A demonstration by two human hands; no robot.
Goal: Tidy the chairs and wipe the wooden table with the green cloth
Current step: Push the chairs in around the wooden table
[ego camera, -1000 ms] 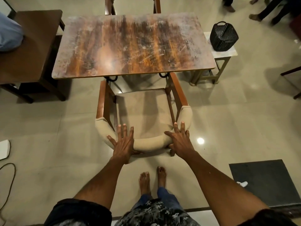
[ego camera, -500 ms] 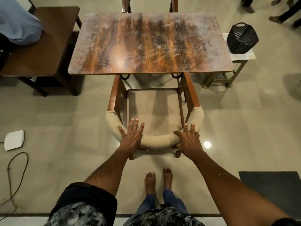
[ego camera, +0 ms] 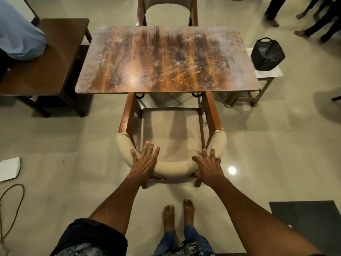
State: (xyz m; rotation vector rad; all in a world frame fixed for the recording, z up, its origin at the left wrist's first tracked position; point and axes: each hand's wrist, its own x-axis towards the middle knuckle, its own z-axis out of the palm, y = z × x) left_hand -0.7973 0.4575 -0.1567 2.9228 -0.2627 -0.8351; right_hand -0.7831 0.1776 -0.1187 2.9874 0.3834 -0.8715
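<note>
both hands lie on the padded back of the near chair point(ego camera: 171, 130), which sits at the near edge of the wooden table point(ego camera: 166, 60). the left hand point(ego camera: 144, 163) presses with straight fingers; the right hand point(ego camera: 209, 168) clasps the curve. another chair point(ego camera: 167, 12) stands at the table's far edge.
</note>
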